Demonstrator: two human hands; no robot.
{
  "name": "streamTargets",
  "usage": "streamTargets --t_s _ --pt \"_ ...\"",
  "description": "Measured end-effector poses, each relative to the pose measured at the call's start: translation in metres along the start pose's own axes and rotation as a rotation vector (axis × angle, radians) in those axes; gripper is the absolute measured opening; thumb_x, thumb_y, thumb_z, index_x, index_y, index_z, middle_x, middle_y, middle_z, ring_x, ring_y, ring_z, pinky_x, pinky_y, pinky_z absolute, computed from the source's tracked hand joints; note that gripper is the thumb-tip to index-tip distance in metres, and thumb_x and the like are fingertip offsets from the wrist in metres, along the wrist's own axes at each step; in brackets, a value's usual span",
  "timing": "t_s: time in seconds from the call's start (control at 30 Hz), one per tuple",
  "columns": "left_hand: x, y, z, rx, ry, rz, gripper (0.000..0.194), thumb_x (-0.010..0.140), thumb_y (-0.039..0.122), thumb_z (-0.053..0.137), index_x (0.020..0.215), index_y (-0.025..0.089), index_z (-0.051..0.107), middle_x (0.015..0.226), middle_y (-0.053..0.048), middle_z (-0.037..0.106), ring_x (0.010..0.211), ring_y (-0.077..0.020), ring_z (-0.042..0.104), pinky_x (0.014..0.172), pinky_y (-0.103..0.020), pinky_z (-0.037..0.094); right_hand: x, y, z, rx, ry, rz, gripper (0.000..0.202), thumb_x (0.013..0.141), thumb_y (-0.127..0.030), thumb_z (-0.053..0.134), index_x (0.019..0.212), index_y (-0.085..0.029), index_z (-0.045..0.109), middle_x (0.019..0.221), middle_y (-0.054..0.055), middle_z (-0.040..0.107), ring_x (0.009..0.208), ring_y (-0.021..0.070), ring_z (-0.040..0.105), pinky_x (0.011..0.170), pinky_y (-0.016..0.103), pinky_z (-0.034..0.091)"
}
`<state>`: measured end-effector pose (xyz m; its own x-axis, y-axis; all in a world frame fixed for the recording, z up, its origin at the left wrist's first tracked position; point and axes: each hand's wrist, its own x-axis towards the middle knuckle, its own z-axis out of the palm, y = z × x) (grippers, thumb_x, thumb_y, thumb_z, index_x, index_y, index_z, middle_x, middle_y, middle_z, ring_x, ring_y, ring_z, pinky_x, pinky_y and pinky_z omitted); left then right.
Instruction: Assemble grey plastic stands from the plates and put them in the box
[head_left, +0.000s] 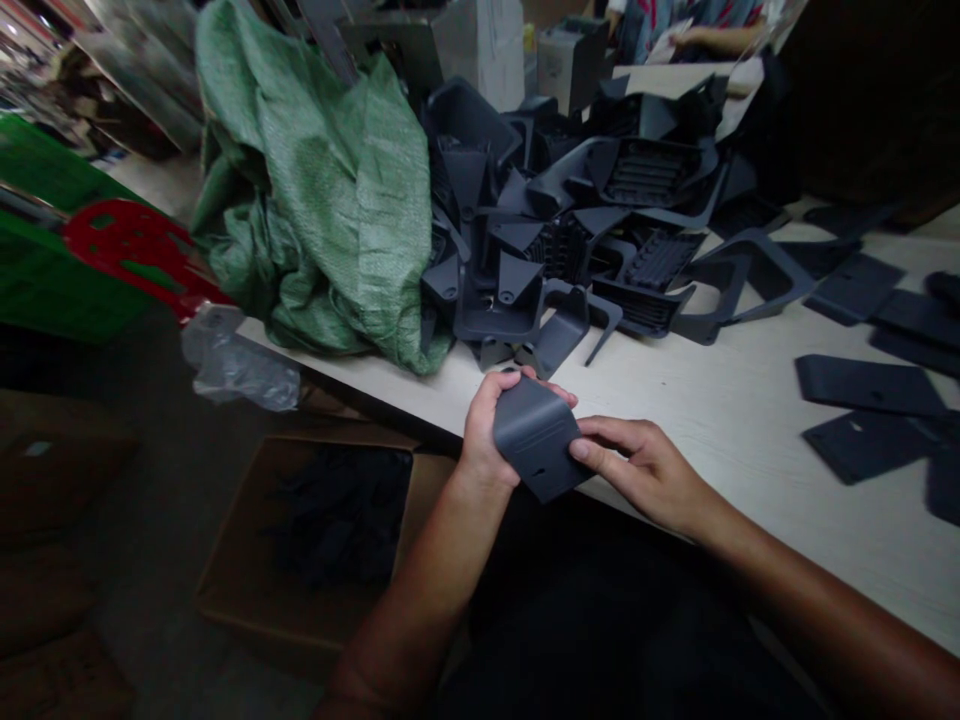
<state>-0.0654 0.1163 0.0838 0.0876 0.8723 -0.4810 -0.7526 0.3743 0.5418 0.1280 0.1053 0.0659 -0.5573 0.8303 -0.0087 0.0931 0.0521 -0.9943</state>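
Observation:
A dark grey bent plastic part [536, 432] with a small slot in its lower face is held over the table's front edge. My left hand [487, 430] wraps round its left side, thumb on top and fingers behind. With thumb and fingers, my right hand [641, 470] pinches its right edge; the fingertips behind the part are hidden. Just beyond the hands lies a large heap of similar dark grey plastic parts [510, 290], some frame-shaped, some with ribbed grilles.
Flat dark plates [870, 385] lie at the right on the pale table [712, 410]. A green woven sack [322, 200] slumps at the left. Below stands a cardboard box [240, 540] with dark contents. A red perforated piece [135, 245] juts out leftward. Another person's arm [720, 40] shows at the back.

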Motion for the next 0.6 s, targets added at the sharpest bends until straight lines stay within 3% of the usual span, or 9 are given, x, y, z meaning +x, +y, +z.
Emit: streamTargets --t_s 0.13,0.27,0.4,0.53,0.6 --pt "-0.003 -0.003 0.004 0.099 0.001 0.07 0.022 0.078 0.039 0.065 0.091 0.022 0.059 0.074 -0.006 0.077 0.078 -0.0284 0.077 0.075 -0.039 0.06 -0.003 0.001 -0.003 -0.055 -0.029 -0.014 0.027 0.103 -0.042 0.071 0.121 -0.024 0.081 0.106 0.004 0.082 0.095 0.0237 0.076 0.088 0.034 0.057" --pt "-0.008 -0.012 0.009 0.256 -0.003 0.243 0.021 0.083 0.04 0.063 0.093 0.022 0.063 0.074 -0.006 0.078 0.08 -0.0286 0.077 0.077 -0.038 0.058 -0.005 0.0 0.004 -0.005 -0.003 -0.029 0.039 0.098 -0.043 0.078 0.132 -0.024 0.076 0.128 0.006 0.079 0.122 0.0304 0.071 0.11 0.041 0.052" --pt "-0.012 -0.018 0.014 0.381 0.052 0.406 0.015 0.087 0.035 0.062 0.093 0.022 0.066 0.07 -0.003 0.076 0.079 -0.0272 0.076 0.076 -0.035 0.057 -0.002 0.0 0.015 0.066 0.061 -0.042 0.052 0.1 -0.046 0.074 0.147 -0.026 0.068 0.147 0.007 0.07 0.139 0.0325 0.062 0.125 0.046 0.042" --pt "-0.009 -0.015 0.012 0.32 0.008 0.329 0.017 0.086 0.036 0.063 0.093 0.021 0.066 0.071 -0.004 0.077 0.08 -0.0277 0.077 0.076 -0.036 0.057 0.001 -0.003 0.014 0.096 0.041 -0.028 0.05 0.099 -0.049 0.075 0.144 -0.027 0.071 0.153 0.006 0.067 0.147 0.0335 0.056 0.13 0.048 0.035" --pt "-0.006 -0.011 0.01 0.22 0.006 0.252 0.02 0.082 0.039 0.065 0.092 0.021 0.064 0.073 -0.005 0.077 0.079 -0.0275 0.077 0.078 -0.037 0.058 0.002 -0.003 0.009 0.086 0.046 0.002 0.044 0.101 -0.052 0.071 0.135 -0.025 0.077 0.139 0.007 0.075 0.136 0.0329 0.064 0.122 0.047 0.045"
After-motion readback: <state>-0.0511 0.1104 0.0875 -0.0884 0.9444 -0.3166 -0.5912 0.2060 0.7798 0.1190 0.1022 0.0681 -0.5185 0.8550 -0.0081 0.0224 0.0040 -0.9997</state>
